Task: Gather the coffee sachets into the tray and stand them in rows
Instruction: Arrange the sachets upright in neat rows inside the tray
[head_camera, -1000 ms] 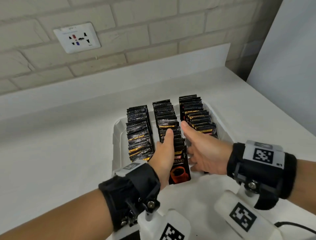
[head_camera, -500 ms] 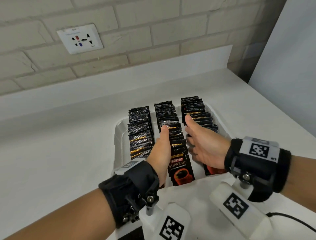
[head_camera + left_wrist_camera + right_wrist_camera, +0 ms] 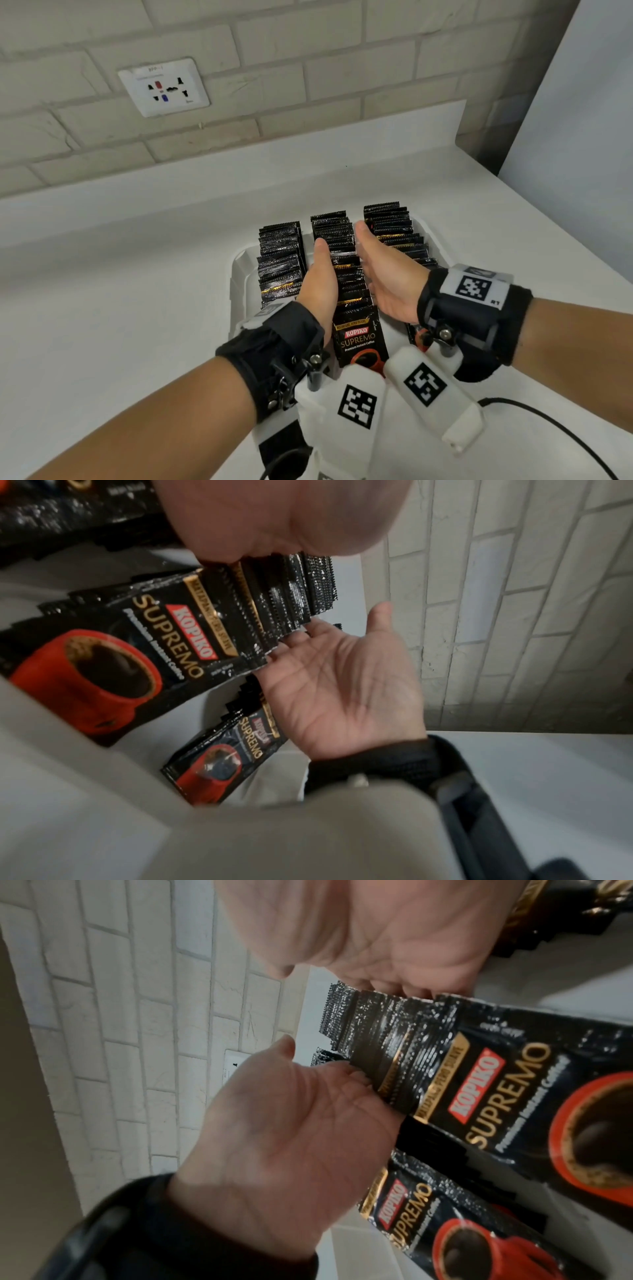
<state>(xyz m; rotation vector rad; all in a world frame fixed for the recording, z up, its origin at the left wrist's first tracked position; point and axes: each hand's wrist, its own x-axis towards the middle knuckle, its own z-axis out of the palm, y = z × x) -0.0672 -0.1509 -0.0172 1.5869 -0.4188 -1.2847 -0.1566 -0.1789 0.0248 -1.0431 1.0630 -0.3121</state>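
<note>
Sachets (image 3: 347, 274): black coffee packets standing on edge in three rows inside one white tray (image 3: 235, 291), lower centre of the head view. Packets per row are too tightly packed to count. The front packet of the middle row leans back, its printed face showing.

Two hands bracket the middle row. Left hand (image 3: 320, 274) lies flat along the row's left flank, in the gap beside the left row (image 3: 279, 260), fingers straight and together. Right hand (image 3: 383, 270) lies flat along its right flank, beside the right row (image 3: 394, 233), fingers straight, thumb up. The wrist views show both palms open, with fingers touching the packet edges; neither pinches a packet.

Edges: narrow gaps separate the rows. The tray's left rim is bare; its near rim is hidden behind the wrist rigs.

Room: the tray sits on one white counter (image 3: 120, 308), with open surface left and behind, up to a brick wall bearing one socket plate (image 3: 163, 87). One white panel (image 3: 582, 137) closes the right side.
</note>
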